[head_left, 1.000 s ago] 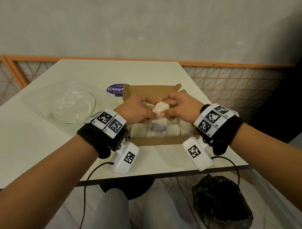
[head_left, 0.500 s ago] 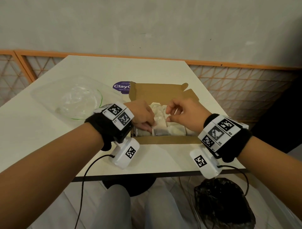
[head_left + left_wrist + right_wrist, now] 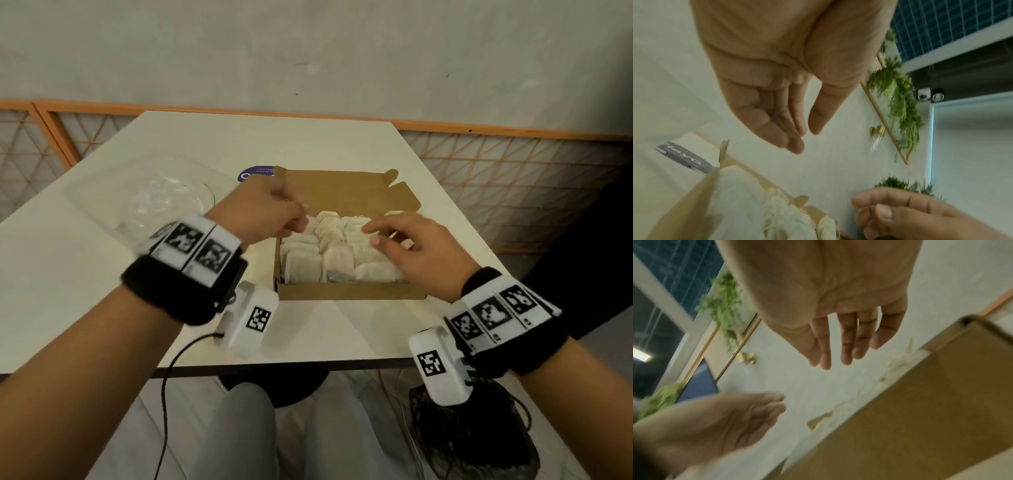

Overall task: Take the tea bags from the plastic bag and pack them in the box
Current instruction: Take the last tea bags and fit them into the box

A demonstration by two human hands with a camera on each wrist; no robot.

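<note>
An open brown cardboard box (image 3: 342, 291) stands at the table's middle, with rows of pale tea bags (image 3: 337, 260) lying in it. My left hand (image 3: 298, 219) hovers over the box's far left corner, fingers loosely bent and holding nothing; the left wrist view shows the left hand (image 3: 805, 134) empty above the tea bags (image 3: 756, 203). My right hand (image 3: 376, 233) hangs over the box's right side with relaxed fingers, and the right wrist view shows the right hand (image 3: 830, 360) empty beside the box wall (image 3: 920, 418). The clear plastic bag (image 3: 150, 202) lies left of the box.
A purple round sticker (image 3: 255, 174) sits on the white table (image 3: 308, 329) behind the box's left corner. An orange-framed lattice rail (image 3: 513, 178) runs behind and right of the table. A black bag (image 3: 472, 445) lies on the floor under the near right edge.
The tea bag held between both hands a second ago now lies in the box. Both hands let go and drew apart, left hand to the left, right hand to the right.
</note>
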